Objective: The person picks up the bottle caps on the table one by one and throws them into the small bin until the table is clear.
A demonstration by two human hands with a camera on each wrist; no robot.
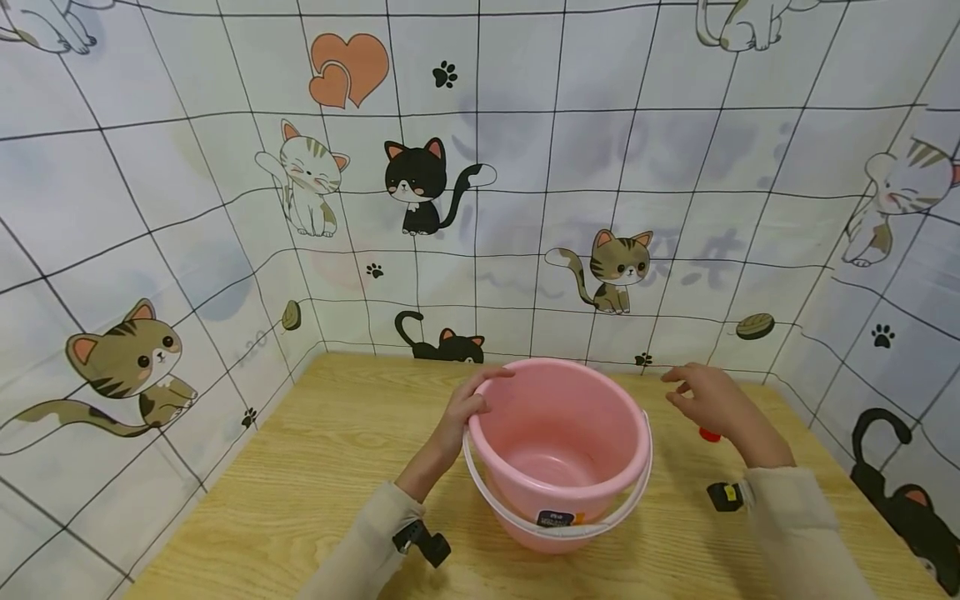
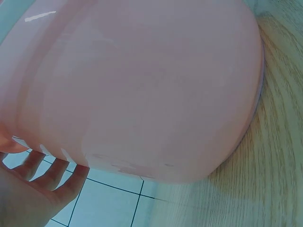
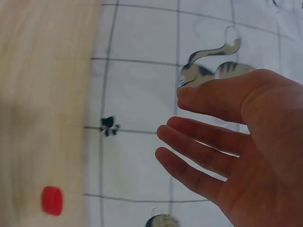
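Note:
A pink plastic bucket [image 1: 558, 433] stands upright on the wooden table, its inside bare, a dark label [image 1: 555, 518] on its front. Its white handle [image 1: 517, 508] hangs down across the near side. My left hand [image 1: 459, 410] grips the bucket's left rim, with the thumb over the edge and the other fingers against the outer wall in the left wrist view. My right hand [image 1: 708, 404] hovers to the right of the bucket, apart from it and holding nothing, fingers loosely bent. Below it, partly hidden in the head view, a small red object [image 3: 52, 200] lies on the table.
The wooden table [image 1: 360, 433] has walls draped in white cloth [image 1: 517, 233] on its back and sides, printed with grid lines and cartoon cats. A small black camera [image 1: 423, 542] is strapped to the left wrist, another black camera [image 1: 725, 497] to the right.

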